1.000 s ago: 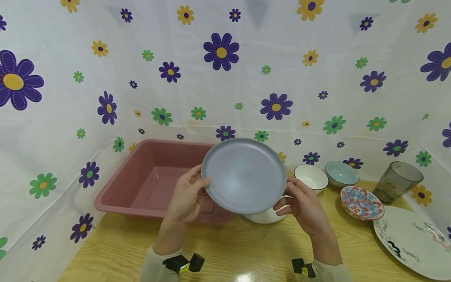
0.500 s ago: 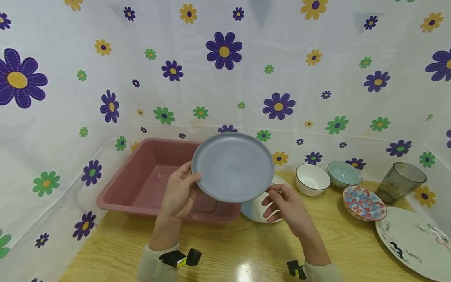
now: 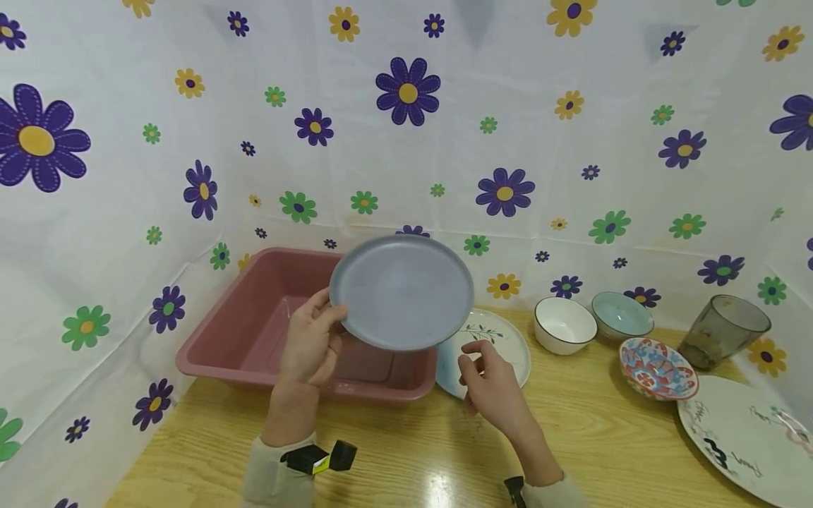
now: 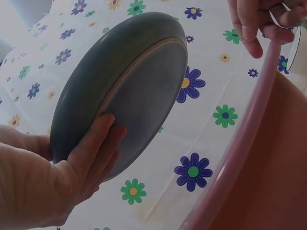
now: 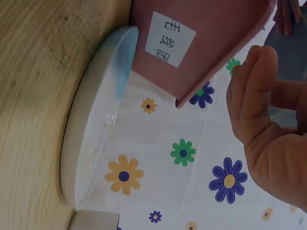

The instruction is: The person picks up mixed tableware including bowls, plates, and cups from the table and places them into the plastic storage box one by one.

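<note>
My left hand (image 3: 311, 344) grips a round grey-blue plate (image 3: 401, 293) by its left edge, thumb on the face and fingers (image 4: 98, 146) behind its underside (image 4: 134, 86). The plate hangs tilted above the right end of a pink plastic tub (image 3: 254, 331). My right hand (image 3: 490, 384) holds nothing; its fingers are loosely curled just below the plate. It hovers over a white plate with a leaf print (image 3: 502, 339) that lies on the wooden table beside the tub. The right wrist view shows that white plate's rim (image 5: 93, 143) against the tub's wall (image 5: 211, 48).
To the right on the table stand a white bowl (image 3: 562, 323), a pale teal bowl (image 3: 621, 315), a red-and-blue patterned bowl (image 3: 658, 367) and a grey glass (image 3: 724, 330). A large white plate (image 3: 746, 437) lies at the right edge. Flowered cloth walls in the back and left.
The right hand has let go of the grey-blue plate and dropped toward the table. The left hand has carried the plate leftward over the tub, uncovering the white plate.
</note>
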Demonstrator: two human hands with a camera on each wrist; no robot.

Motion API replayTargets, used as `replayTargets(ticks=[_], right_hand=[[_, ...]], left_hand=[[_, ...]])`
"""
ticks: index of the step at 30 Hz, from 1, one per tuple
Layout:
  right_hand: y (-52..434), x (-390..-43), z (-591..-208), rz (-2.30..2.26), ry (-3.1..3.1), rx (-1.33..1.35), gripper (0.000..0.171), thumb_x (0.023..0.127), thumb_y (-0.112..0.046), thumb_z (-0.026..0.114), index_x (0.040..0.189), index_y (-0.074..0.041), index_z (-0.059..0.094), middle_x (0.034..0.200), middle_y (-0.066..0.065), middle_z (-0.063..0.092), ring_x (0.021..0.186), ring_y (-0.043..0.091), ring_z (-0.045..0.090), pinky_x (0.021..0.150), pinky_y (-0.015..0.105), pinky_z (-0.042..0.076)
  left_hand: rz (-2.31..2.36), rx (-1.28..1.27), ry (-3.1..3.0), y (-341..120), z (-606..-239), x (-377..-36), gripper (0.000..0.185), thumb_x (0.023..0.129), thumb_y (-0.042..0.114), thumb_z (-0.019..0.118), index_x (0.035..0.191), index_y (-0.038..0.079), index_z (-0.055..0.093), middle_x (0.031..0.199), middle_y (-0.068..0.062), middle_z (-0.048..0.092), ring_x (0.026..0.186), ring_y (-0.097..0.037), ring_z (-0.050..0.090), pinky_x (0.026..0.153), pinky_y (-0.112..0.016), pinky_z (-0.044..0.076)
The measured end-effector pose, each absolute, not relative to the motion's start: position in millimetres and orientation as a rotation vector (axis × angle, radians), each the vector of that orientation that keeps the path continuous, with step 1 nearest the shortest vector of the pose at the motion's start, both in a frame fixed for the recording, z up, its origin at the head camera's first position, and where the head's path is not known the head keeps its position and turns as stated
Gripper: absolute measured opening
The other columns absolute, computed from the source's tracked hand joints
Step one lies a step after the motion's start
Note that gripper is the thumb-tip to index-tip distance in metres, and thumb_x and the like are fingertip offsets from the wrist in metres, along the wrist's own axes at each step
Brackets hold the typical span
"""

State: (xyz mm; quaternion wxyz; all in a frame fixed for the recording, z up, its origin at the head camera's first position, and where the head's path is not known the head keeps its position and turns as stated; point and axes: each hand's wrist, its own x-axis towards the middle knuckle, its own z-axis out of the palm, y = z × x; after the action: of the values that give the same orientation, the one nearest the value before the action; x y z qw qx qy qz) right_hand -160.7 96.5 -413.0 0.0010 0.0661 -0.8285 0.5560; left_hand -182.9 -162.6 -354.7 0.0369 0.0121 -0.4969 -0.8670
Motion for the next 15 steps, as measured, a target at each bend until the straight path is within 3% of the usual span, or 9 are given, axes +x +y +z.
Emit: replayTargets(ticks=[5,15], right_hand=[[84,-158,-420,1.694,-2.621,0.269,0.027,0.102,-0.012,0.051,0.127,-0.002,0.051,0.076,0.012,0.059,0.047,0.029,0.059,0.043,0.027,0.048],[65,-154,-430,1.567,-2.666,0.444,0.035,0.103,-0.014,0.052,0.135,-0.002,0.045,0.076,0.003,0.060,0.050,0.012,0.057,0.046,0.026,0.048]], left_hand=[[-2.636,0.061,-1.522,-169,-354,-184,0.050,0.099,-0.007,0.040,0.149,-0.007,0.032,0.131,-0.014,0.049,0.091,-0.013,0.066,0.081,-0.028,0.057],[-2.561,0.136,-1.509,-182,-353,-185,0.052,0.099,-0.008,0.040,0.150,-0.007,0.030,0.131,-0.014,0.049,0.095,-0.010,0.064,0.079,-0.027,0.057]])
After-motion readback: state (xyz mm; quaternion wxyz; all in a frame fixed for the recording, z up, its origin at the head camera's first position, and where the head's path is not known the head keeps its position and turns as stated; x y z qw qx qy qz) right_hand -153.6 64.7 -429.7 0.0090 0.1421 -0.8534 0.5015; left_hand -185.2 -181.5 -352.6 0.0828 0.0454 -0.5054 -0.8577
